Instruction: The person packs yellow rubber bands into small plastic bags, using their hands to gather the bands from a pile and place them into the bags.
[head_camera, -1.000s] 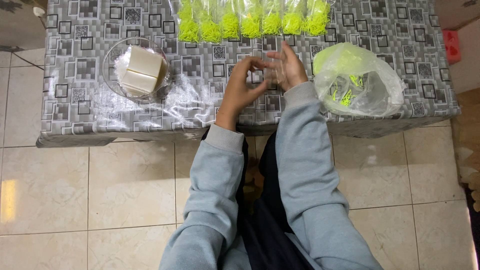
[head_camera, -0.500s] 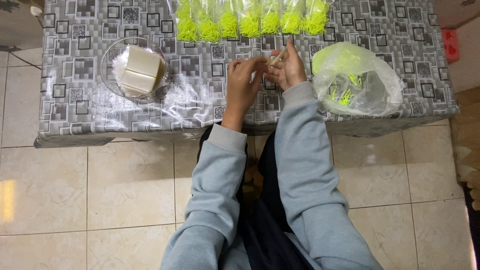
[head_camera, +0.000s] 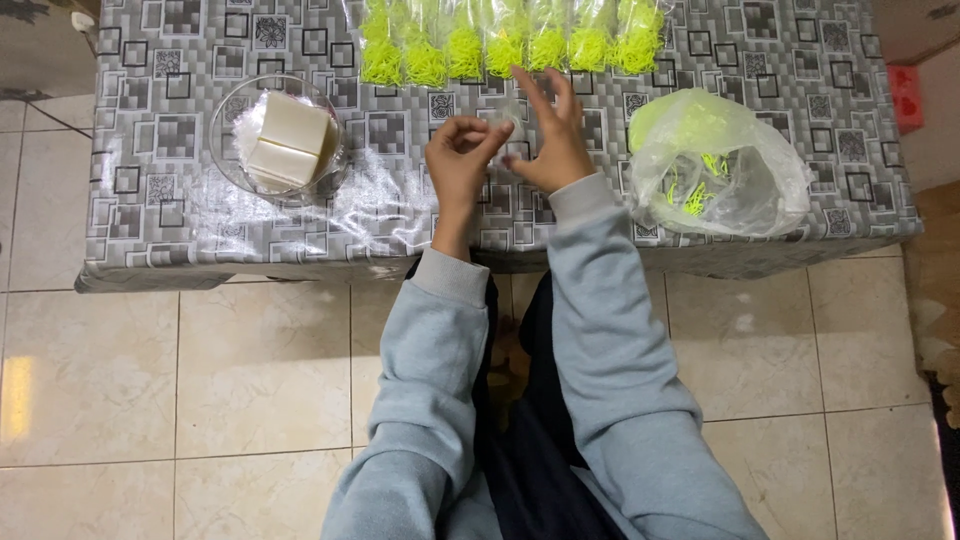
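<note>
My left hand (head_camera: 458, 160) and my right hand (head_camera: 548, 138) meet above the middle of a table (head_camera: 180, 210) with a grey patterned cover. Between their fingertips they pinch a small clear bag (head_camera: 508, 122), hard to make out. Just beyond the hands lies a row of several small clear bags of yellow-green bands (head_camera: 505, 45). To the right of my right hand sits a large crumpled clear plastic bag (head_camera: 715, 165) with loose yellow-green bands inside. Grey sleeves cover both arms.
A round glass bowl (head_camera: 232, 160) at the left of the table holds white blocks (head_camera: 285, 140). A red object (head_camera: 907, 97) sits past the table's right edge. Beige floor tiles (head_camera: 200, 390) lie below the table's near edge.
Both hands have stayed together over the table's middle; the fingers have shifted, with my right hand's fingers now spread and raised towards the row of bags.
</note>
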